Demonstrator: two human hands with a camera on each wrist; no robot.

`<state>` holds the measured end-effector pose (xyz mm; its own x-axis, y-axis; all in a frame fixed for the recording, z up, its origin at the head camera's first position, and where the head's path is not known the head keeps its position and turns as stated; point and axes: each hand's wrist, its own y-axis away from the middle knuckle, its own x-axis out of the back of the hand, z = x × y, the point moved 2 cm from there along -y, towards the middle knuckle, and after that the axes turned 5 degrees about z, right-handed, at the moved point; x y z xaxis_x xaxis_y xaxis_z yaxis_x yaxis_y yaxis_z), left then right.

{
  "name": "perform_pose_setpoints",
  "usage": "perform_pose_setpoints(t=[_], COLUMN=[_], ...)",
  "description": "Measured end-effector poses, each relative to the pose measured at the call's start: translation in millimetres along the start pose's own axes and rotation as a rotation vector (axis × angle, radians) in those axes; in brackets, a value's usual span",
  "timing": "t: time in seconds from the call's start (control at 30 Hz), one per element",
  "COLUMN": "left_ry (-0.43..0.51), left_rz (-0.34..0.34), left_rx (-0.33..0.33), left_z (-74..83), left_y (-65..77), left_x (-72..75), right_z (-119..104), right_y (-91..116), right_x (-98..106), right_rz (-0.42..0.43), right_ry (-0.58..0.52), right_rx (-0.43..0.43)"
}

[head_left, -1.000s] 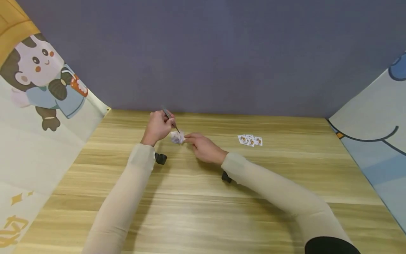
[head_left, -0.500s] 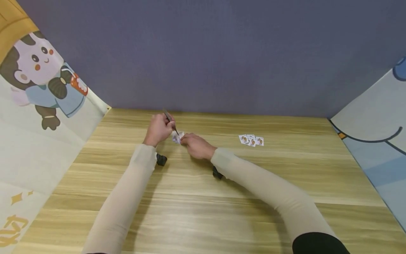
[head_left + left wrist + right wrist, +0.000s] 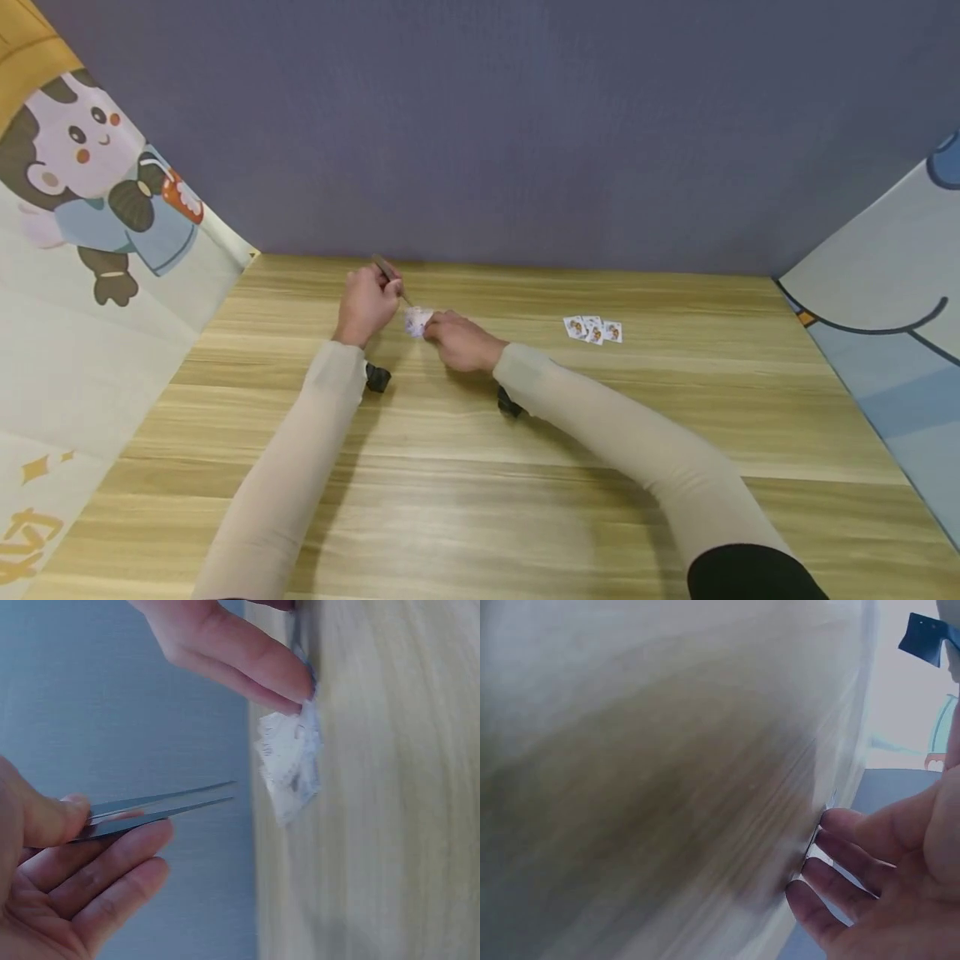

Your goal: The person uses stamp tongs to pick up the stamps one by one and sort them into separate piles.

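My left hand (image 3: 365,307) holds metal tweezers (image 3: 157,810) between thumb and fingers. Their tips stand apart with nothing between them, just left of a small overlapping pile of printed paper pieces (image 3: 416,322). That pile (image 3: 289,769) lies on the wooden table and looks whitish and blurred in the left wrist view. From the right, my right hand (image 3: 463,343) reaches over; its nearly straight fingers (image 3: 259,664) touch the pile's edge. In the right wrist view the fingertips rest in a row along a thin edge, which they partly hide.
Several small cards (image 3: 592,330) with orange-brown pictures lie overlapping farther right on the table (image 3: 480,467). A grey-blue wall (image 3: 510,142) rises behind the table's back edge. Cartoon-printed panels (image 3: 97,192) stand at both sides.
The tweezers have drawn back left and up from over the pile. My right hand has shifted left onto the pile's edge. The cards at right lie as before.
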<state>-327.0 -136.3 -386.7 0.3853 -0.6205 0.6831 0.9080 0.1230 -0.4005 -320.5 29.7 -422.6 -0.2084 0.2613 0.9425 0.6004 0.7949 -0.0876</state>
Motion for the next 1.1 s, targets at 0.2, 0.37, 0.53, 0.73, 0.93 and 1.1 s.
perform_pose_setpoints(t=[0.2,0.37,0.53,0.73,0.93,1.1], left_ry=[0.062,0.1,0.142,0.095,-0.039,-0.147], left_rz=[0.074,0.103,0.04,-0.153,-0.348,-0.502], left_rx=[-0.084,-0.174,-0.257,-0.411,-0.703,-0.878], left_z=[12.5,27.0,41.8,68.4,91.5,96.9], left_y=[1.0,3.4,5.8,15.6,27.3,34.2], left_x=[3.1,2.4,-1.7,-23.6,-56.9,-82.7], right_z=[-0.3,3.0,13.5,42.4,56.1,50.5], right_y=[-0.5,4.8,16.4,55.7,103.4,131.5], right_x=[1.6,6.6,23.8,49.1,68.6,77.8], right_rz=[-0.002,0.019,0.076,0.228,0.345,0.409], right_ry=[-0.007,-0.062,-0.12,-0.154,-0.066,-0.01], right_rx=[-0.003,-0.042,-0.12,-0.263,-0.262,-0.192])
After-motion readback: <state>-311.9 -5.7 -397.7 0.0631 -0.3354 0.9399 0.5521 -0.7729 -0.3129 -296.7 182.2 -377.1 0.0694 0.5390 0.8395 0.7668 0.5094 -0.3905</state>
